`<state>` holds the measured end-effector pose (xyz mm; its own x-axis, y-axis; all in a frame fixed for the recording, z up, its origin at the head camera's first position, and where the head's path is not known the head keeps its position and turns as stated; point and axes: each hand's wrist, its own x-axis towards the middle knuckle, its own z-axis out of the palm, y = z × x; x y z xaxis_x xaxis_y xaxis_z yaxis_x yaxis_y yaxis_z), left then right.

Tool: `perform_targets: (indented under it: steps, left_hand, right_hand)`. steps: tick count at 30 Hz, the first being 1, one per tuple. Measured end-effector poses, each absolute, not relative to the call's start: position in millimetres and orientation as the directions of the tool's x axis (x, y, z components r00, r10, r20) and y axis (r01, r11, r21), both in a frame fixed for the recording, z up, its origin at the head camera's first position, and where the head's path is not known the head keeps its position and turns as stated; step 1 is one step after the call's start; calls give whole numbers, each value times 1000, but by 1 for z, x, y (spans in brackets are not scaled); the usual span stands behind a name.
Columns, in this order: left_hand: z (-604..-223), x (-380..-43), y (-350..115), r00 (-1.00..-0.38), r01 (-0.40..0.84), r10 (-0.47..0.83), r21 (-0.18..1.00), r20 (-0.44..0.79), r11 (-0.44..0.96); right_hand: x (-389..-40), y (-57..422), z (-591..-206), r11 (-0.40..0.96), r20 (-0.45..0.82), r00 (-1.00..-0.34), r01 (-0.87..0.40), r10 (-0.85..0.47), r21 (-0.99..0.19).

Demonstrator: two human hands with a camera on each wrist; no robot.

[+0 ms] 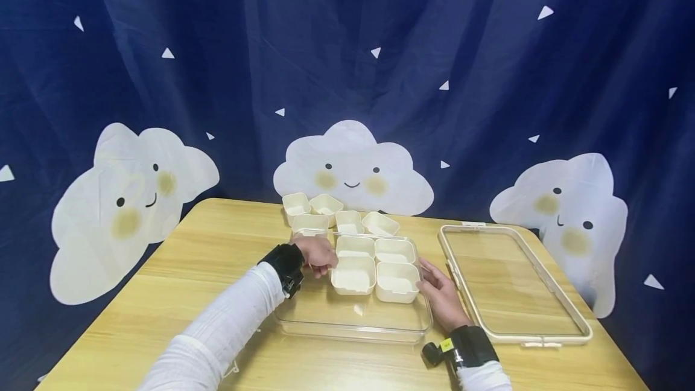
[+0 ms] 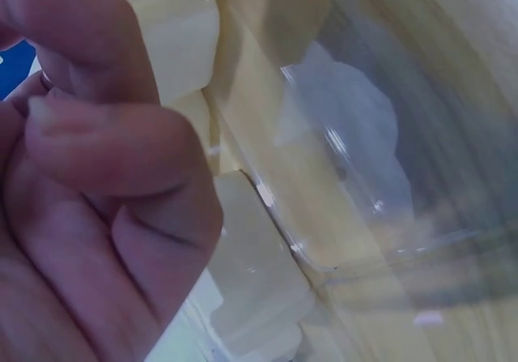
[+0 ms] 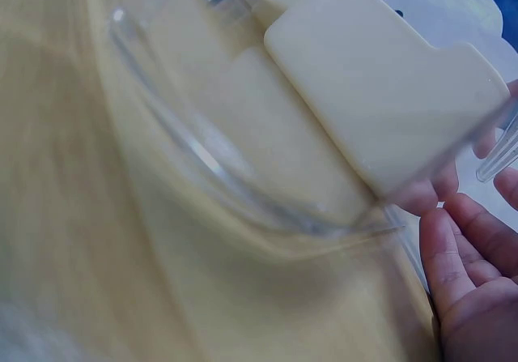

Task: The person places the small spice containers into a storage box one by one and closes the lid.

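Note:
Small cream containers stand in two rows in a clear plastic box. My left hand reaches in from the left, its fingers curled at the left rim of the front-left container. In the left wrist view, bent fingers hide the contact with the container. My right hand lies along the box's right wall, beside the front-right container. The right wrist view has its fairly straight fingers close against the clear wall, with the notched container just inside.
Behind the box, several more cream containers stand near the table's back edge. A clear lid with a cream frame lies to the right of my right hand. A dark blue curtain with white clouds hangs behind the wooden table.

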<state>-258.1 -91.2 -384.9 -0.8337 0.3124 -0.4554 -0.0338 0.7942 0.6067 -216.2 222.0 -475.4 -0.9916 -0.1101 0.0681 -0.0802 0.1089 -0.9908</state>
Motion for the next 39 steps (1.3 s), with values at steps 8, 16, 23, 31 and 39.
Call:
perform_targets:
  steps: [8,16,23,31,39]
  left_hand:
    - [-387,-261,-90,-825,-28,311,582,-473,813]
    - [-390,-265,-89,-809,-22,323,575,-491,818]
    - [-390,-263,-89,-815,-25,317,577,-485,816]
    - [-389,-262,-86,-823,-25,303,564,-480,826]
    - [-392,-264,-85,-810,-28,321,579,-490,815]
  right_hand:
    - [-218,222,-476,102,69,-992,-80,-104,-992]
    - [-217,221,-478,77,82,-991,-90,-104,-993]
    - [-216,221,-478,101,129,-986,-139,-102,-985]
    - [-218,222,-479,84,82,-991,-92,-106,-992]
    - [-217,221,-476,76,104,-988,-114,-117,-991]
